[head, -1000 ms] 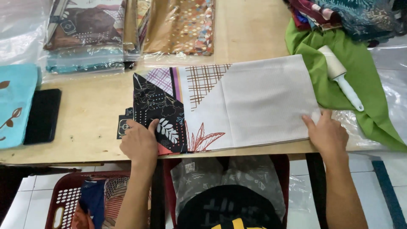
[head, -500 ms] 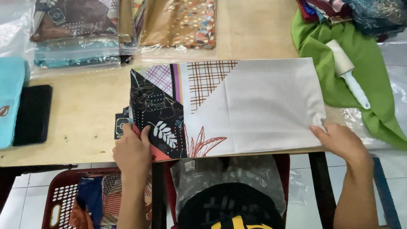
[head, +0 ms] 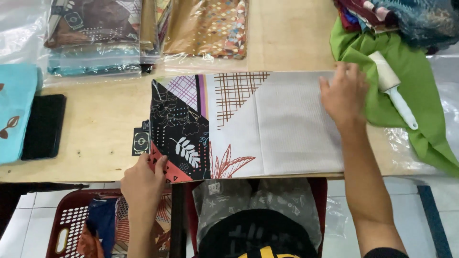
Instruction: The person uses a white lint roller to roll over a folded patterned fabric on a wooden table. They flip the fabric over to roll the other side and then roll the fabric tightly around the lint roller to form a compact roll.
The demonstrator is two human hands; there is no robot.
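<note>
Item: one folded patterned cloth (head: 248,124), which lay flat along the near edge of the worktop (head: 95,129), looked light, soft and limp, best taken by its two ends. Your left hand (head: 141,179) pinched its near left corner with curled fingers, while your right hand (head: 345,93) rested open and flat on its far right end, gripping nothing. Around it you had one lint roller (head: 392,88) on one green cloth (head: 420,119), one black phone (head: 44,125), and at least three bagged fabrics (head: 95,38).

Textile packing workshop: a plywood worktable (head: 95,138) carries bagged folded fabrics (head: 95,43) at far left, loose cloths (head: 411,19) far right, a lint roller (head: 394,88), and a red basket (head: 71,224) of cloth below.
</note>
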